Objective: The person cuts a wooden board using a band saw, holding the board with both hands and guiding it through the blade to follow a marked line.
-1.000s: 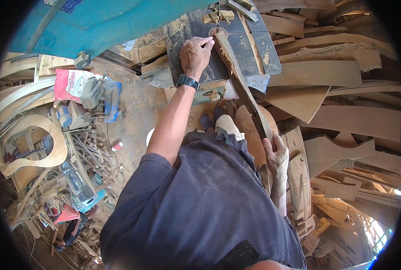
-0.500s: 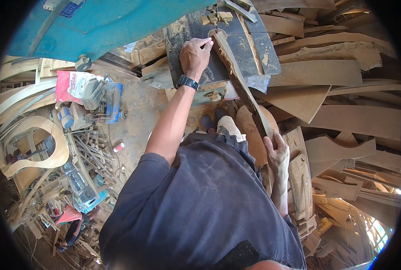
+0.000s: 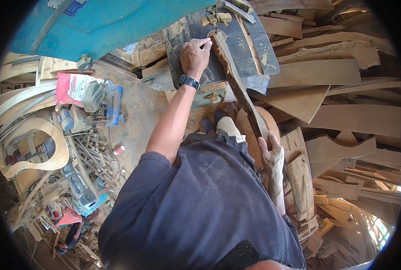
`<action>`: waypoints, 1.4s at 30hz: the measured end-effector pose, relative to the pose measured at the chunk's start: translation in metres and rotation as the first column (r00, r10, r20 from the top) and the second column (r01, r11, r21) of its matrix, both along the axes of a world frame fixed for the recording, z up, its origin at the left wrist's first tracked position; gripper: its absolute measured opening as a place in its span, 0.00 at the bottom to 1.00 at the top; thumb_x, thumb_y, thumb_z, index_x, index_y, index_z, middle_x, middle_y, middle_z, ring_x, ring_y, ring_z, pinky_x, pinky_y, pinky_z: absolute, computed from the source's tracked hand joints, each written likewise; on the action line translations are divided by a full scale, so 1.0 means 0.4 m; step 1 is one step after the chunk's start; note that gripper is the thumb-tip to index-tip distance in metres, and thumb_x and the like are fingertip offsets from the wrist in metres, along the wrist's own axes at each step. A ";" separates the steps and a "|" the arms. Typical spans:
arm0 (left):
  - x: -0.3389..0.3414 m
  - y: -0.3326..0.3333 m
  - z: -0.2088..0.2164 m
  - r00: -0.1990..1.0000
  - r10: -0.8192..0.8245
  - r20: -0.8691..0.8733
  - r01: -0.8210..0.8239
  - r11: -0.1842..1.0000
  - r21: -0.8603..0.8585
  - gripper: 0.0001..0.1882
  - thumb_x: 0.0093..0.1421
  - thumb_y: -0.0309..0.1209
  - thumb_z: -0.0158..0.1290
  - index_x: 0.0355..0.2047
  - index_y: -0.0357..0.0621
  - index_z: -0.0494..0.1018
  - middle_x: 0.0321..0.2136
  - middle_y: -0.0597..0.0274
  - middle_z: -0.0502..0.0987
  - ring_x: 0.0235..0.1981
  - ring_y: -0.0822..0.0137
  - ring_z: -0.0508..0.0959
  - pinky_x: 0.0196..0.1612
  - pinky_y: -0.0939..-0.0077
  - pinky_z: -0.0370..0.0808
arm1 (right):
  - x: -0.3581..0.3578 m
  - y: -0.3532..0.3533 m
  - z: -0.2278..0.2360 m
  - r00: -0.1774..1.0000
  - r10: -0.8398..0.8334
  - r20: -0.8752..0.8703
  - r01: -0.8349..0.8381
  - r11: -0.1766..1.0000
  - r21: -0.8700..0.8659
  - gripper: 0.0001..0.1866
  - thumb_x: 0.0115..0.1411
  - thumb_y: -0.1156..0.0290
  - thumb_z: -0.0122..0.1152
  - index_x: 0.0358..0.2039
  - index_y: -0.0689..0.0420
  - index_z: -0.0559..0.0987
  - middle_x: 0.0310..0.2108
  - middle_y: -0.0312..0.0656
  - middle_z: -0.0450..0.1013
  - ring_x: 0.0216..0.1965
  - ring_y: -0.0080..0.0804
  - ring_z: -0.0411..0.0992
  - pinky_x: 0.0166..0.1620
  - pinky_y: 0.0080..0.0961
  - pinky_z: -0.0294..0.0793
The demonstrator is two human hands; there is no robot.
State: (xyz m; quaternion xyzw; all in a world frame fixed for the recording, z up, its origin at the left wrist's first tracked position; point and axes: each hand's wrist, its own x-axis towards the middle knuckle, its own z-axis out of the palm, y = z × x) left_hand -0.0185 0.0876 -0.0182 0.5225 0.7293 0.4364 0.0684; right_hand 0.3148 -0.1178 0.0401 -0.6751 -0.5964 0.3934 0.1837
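Note:
A long, rough-edged wooden strip [image 3: 237,83] runs from the dark table [image 3: 265,56] of a bandsaw back toward my body. Its far end lies at the thin upright saw blade [image 3: 216,23], just below the brass-coloured blade guide [image 3: 216,19]. My left hand [image 3: 196,56], with a watch on the wrist, is closed, its thumb and fingertips against the strip's left side near the blade. At the near end, my right hand [image 3: 272,155] grips the strip, thumb on the left and fingers on the right. The strip's underside is hidden.
The saw's teal housing [image 3: 119,22] overhangs the upper left. Curved boards [image 3: 317,74] are stacked along the right. On the left are a power tool [image 3: 112,105], a guitar-shaped wooden frame [image 3: 58,144] and a radio [image 3: 81,186]. Another person [image 3: 74,234] is at lower left.
The strip's near end has swung a little to the left and toward me, my right hand moving with it. My left hand has stayed in nearly the same place by the blade.

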 end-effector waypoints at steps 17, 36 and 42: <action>-0.010 -0.004 -0.010 0.999 -0.035 -0.038 0.035 0.999 0.016 0.12 0.62 0.41 0.62 0.40 0.51 0.87 0.40 0.54 0.86 0.42 0.52 0.85 0.46 0.61 0.79 | 0.036 0.033 0.010 1.000 -0.009 -0.017 0.010 0.999 0.036 0.24 0.65 0.59 0.66 0.56 0.61 0.80 0.33 0.50 0.82 0.36 0.32 0.81 0.43 0.29 0.78; -0.002 -0.001 -0.001 1.000 -0.002 -0.031 0.001 1.000 -0.003 0.11 0.62 0.42 0.62 0.39 0.52 0.87 0.39 0.56 0.86 0.42 0.52 0.84 0.47 0.60 0.78 | 0.065 0.086 -0.006 0.998 0.007 -0.068 -0.007 1.000 -0.006 0.25 0.65 0.59 0.66 0.56 0.64 0.79 0.38 0.54 0.83 0.42 0.33 0.83 0.48 0.29 0.77; -0.001 0.000 0.001 0.999 0.011 -0.037 -0.012 1.000 -0.026 0.12 0.62 0.41 0.62 0.40 0.52 0.87 0.40 0.56 0.86 0.43 0.52 0.84 0.48 0.61 0.78 | 0.062 0.092 0.001 0.998 -0.003 -0.069 0.001 1.000 -0.030 0.24 0.65 0.59 0.65 0.56 0.62 0.80 0.40 0.52 0.83 0.43 0.32 0.82 0.49 0.29 0.77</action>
